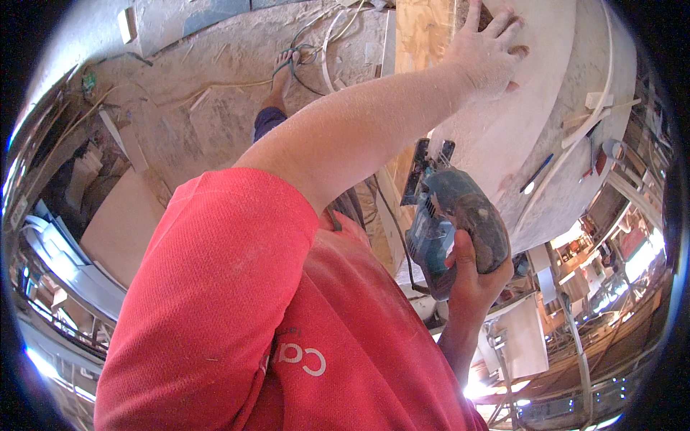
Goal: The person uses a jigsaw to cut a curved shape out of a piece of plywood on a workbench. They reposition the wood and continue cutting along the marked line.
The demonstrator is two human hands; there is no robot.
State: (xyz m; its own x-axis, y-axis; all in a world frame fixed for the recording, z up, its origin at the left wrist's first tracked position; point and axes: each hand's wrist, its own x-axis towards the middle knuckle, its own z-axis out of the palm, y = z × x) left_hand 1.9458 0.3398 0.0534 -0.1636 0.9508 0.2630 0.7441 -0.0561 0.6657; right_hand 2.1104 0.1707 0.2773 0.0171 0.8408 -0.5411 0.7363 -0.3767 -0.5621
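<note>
My left hand (pixel 489 57) lies with fingers spread on a pale wooden board (pixel 535 93), at the top of the view. Its forearm reaches across from the red sleeve. My right hand (pixel 478 276) is wrapped round the handle of a dark teal and black jigsaw (pixel 453 223). The jigsaw stands at the board's near left edge, its dark base plate turned toward the board. Its blade is not clearly visible. A black cord (pixel 392 215) runs off the tool along the board's edge.
On the board's right side lie a dark blue pen-like tool (pixel 537 174), a long curved wood strip (pixel 575 140) and small offcuts (pixel 596 100). Cables (pixel 316 54) trail over the dusty floor (pixel 194 115) near my bare foot (pixel 284 68). Wood pieces (pixel 86 172) are heaped at left.
</note>
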